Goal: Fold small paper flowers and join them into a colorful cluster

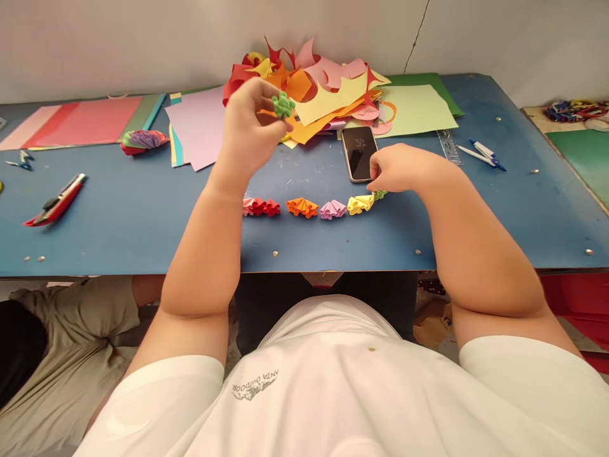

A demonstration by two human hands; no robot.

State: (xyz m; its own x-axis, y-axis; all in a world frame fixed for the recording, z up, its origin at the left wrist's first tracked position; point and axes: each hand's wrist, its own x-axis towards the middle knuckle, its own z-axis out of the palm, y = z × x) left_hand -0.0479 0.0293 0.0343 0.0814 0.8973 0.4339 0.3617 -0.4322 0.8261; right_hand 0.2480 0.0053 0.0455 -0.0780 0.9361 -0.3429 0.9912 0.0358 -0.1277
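Green pleated paper [284, 105] is jutting rightward, pinched in the left hand [247, 124] above the table [304, 247]. The right hand [397, 168] is touching a second green piece [379, 195] — whether gripping, I cannot tell — and paper fans [302, 207] are running leftward from it, flaring toward the table's near edge.

On the chest of my white T-shirt [328, 393], small grey lettering [259, 377] reads "ANTA OUTDOOR", upside down from where I look, beside a mountain-like emblem [254, 391]. My smartphone [360, 155] shows faint pale characters on its dark screen, too small for me to make out. The clear ruler's [450, 147] markings are illegible to me too.
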